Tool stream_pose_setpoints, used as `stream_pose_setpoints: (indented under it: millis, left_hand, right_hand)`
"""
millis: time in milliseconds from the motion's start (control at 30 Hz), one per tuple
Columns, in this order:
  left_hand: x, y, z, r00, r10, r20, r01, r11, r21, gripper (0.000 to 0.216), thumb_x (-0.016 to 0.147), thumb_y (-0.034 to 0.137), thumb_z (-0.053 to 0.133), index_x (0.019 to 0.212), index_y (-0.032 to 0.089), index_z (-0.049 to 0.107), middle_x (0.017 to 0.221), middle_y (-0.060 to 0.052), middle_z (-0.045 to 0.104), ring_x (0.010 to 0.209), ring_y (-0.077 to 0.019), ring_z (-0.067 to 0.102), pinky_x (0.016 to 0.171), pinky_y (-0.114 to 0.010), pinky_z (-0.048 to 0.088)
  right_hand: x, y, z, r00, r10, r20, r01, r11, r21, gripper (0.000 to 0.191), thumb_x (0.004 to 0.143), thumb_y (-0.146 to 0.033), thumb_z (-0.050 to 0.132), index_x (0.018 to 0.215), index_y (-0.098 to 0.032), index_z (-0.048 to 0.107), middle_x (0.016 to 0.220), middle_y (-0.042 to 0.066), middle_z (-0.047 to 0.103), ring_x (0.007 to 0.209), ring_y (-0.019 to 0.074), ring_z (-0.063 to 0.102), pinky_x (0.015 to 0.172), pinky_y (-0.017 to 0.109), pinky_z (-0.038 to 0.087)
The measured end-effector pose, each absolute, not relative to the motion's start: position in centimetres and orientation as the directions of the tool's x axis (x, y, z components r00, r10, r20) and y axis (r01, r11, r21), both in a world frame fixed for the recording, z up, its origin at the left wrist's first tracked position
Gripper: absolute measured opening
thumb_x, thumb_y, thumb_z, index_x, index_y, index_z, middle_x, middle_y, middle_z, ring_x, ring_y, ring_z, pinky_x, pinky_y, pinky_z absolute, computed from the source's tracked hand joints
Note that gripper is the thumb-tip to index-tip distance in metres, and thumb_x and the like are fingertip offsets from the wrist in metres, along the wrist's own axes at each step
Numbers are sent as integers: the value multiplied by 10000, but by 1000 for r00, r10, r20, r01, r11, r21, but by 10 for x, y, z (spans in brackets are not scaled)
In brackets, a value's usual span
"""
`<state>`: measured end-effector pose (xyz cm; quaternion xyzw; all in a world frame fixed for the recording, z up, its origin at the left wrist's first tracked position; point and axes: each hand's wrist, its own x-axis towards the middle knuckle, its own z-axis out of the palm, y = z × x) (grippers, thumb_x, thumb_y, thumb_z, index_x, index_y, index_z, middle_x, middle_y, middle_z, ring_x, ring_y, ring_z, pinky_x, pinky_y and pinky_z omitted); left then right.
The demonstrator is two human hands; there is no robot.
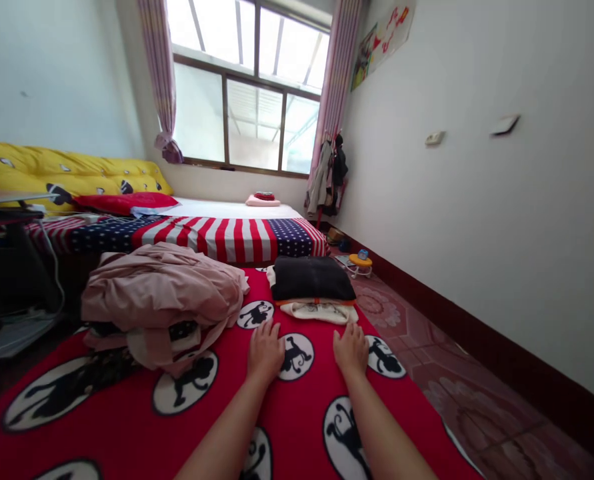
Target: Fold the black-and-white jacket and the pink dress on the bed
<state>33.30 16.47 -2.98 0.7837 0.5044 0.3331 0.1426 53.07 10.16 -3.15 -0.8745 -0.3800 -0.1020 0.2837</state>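
Note:
My left hand (266,352) rests on the red blanket (297,427) printed with dark monkey figures in white ovals. Its fingers are stretched forward with nothing in them. To the right, my right hand (351,350) lies open, its fingertips close to the front edge of a folded cream garment (321,312); whether they touch it I cannot tell. On top of that garment sits a folded black garment (314,279), with an orange strip showing between. A loose heap of pink clothing (161,290) lies to the left of my left hand, with dark patterned cloth beneath it.
Behind stands a bed with a stars-and-stripes cover (237,237), a red pillow (127,202) and a yellow cushion (67,173). A small yellow stool (361,261) stands on the tiled floor (457,393) along the right wall. A desk (11,267) with cables is at left.

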Motion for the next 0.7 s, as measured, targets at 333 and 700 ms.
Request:
stream_pose_setpoints:
  millis: [333, 700]
  left_hand:
    - [270, 48, -35, 371, 880, 296, 874, -439, 210, 530, 905, 414, 394, 1396, 231, 473, 1517, -87, 355, 1412, -309, 266, 1133, -500, 188]
    - [240, 9, -33, 351, 878, 327, 858, -441, 264, 509, 887, 396, 431, 1343, 197, 536, 1475, -121, 419, 1376, -321, 338, 1107, -494, 254]
  right_hand:
    - [459, 4, -31, 656, 681, 327, 754, -615, -232, 519, 920, -349, 391, 1381, -127, 478, 1469, 174, 406, 1366, 329, 305, 1074, 499, 204]
    - [429, -30, -27, 604, 722, 338, 795, -572, -200, 516, 914, -369, 384, 1331, -95, 519, 1427, 204, 448, 1327, 349, 354, 1037, 503, 241]
